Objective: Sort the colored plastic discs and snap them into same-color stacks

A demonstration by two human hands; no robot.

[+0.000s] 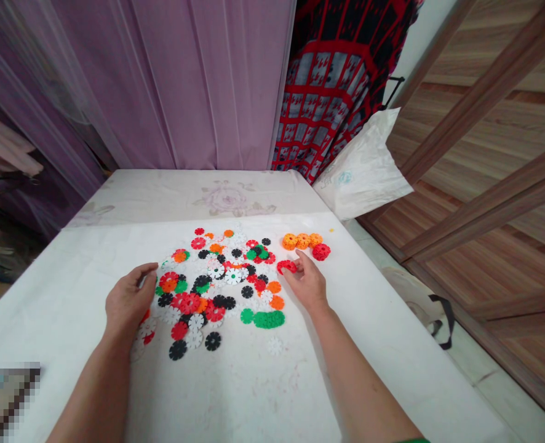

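Notched discs (233, 275) in several colours lie scattered over the white tablecloth (383, 344). From where I stand, the person's right hand (307, 282) pinches a red cluster (285, 266) near the orange row (302, 240); the left hand (127, 298) curves loosely at the scatter's edge, thumb and fingers parted. Between them sits a green row (267, 319).

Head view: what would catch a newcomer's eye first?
Probably the bright scatter of notched discs on the white tabletop, mostly between the left hand and right hand. Next, the red pieces at the right hand's fingertips, just this side of the orange row. Beyond, a red-and-black patterned cloth hangs right of the purple curtain.
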